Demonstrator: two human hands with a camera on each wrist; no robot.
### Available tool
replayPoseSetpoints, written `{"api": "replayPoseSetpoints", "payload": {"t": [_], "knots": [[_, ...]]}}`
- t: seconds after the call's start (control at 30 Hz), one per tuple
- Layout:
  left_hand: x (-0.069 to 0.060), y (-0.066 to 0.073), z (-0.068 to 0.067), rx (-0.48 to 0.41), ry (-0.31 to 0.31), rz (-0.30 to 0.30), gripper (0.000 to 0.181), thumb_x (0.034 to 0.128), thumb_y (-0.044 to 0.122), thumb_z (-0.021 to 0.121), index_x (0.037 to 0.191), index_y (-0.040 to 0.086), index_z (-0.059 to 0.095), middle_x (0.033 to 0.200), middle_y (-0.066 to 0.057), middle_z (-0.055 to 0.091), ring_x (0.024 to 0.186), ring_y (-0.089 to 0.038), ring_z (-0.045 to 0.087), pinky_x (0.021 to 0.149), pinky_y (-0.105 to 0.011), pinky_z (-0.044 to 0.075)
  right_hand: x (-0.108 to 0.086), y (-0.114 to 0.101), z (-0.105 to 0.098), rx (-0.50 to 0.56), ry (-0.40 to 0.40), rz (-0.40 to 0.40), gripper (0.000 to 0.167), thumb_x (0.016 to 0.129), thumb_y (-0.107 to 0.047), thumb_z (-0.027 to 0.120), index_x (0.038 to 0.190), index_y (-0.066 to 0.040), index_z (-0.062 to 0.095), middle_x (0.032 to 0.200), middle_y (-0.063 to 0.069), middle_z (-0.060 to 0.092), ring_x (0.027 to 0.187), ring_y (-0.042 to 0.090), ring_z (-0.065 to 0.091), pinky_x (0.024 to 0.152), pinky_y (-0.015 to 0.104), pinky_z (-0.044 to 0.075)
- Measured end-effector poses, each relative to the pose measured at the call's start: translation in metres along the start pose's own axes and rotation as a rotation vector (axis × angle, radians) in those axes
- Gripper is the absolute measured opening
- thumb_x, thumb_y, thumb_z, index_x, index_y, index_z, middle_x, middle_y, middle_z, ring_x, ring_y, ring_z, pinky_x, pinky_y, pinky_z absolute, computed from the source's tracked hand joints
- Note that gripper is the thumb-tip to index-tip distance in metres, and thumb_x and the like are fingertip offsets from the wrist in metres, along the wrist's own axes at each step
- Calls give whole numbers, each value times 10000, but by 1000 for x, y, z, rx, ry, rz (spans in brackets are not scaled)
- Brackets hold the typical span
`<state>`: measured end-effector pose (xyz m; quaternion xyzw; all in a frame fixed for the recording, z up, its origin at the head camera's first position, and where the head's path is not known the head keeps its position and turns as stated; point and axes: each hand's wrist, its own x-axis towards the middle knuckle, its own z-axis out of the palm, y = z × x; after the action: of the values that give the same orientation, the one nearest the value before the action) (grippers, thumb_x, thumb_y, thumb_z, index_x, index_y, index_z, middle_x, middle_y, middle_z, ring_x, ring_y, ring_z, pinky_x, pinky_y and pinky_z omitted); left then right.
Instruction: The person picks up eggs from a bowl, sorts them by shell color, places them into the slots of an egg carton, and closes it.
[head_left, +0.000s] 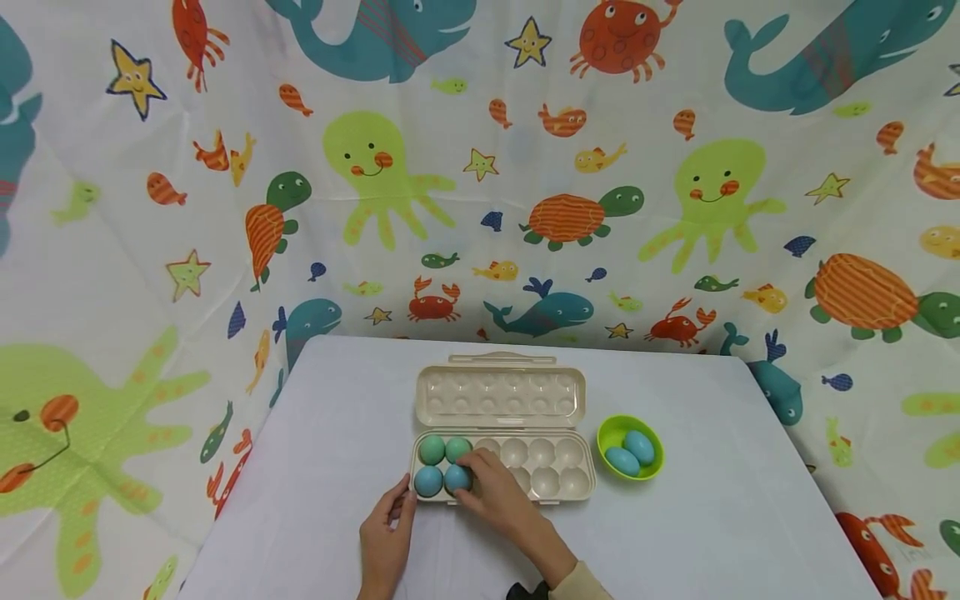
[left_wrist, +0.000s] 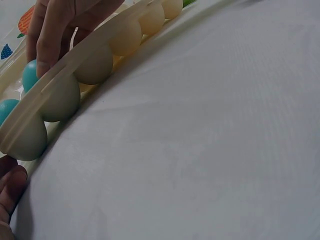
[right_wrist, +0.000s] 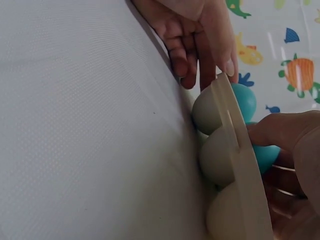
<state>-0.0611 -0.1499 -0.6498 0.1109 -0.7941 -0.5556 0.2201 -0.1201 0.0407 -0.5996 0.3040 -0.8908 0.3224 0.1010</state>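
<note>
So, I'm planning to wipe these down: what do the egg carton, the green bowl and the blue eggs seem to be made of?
Egg carton: probably moulded plastic; smooth, slightly shiny, thin-walled cups.
Green bowl: likely plastic too, judging by its bright, even colour.
Blue eggs: smooth and uniformly coloured, perhaps plastic or painted; their look leaves it open.

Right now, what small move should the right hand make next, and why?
The right hand should probably release its blue egg, which appears seated in the egg carton; two more blue eggs lie in the green bowl.
</note>
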Motion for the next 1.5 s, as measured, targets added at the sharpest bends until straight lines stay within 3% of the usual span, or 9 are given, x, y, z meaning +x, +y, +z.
{"api": "replayPoseSetpoints", "payload": {"t": [0.2,0.5,0.8,1.07,1.5], "knots": [[1,-2,1,13,-1,9,279,920,73,718,1198,55,715,1155,-62,756,780,34,650,676,-92,499,3,-2,-2,19,-8,53,360,825,-196,821,1132,-84,668,1085,19,672,1011,163,617,898,299,534],[1,0,1,-13,2,-4,278,917,76,722,1195,56,719,1130,-55,762,777,33,653,674,-95,502,6,-2,-4,50,-97,125,335,853,-224,804,1135,-96,676,1108,11,679,1029,150,598,912,296,520],[0,-2,1,-8,4,-9,279,919,83,723,1196,56,718,1151,-61,756,789,33,655,678,-92,502,6,-4,-7,16,-159,131,373,877,-271,763,1185,-85,663,1151,20,665,1081,168,602,947,301,521],[0,-1,2,-4,-6,-23,280,924,90,720,1201,53,715,1157,-66,754,793,26,655,684,-92,503,2,-7,-19,-36,-95,110,386,883,-289,754,1188,-69,668,1160,24,659,1101,187,600,950,313,523],[2,0,1,-2,-6,3,267,931,82,709,1195,40,714,1140,-94,757,745,24,639,659,-92,496,-11,10,-64,-141,66,183,382,864,-224,790,1195,-74,673,1176,48,655,1150,239,586,969,394,512]]}}
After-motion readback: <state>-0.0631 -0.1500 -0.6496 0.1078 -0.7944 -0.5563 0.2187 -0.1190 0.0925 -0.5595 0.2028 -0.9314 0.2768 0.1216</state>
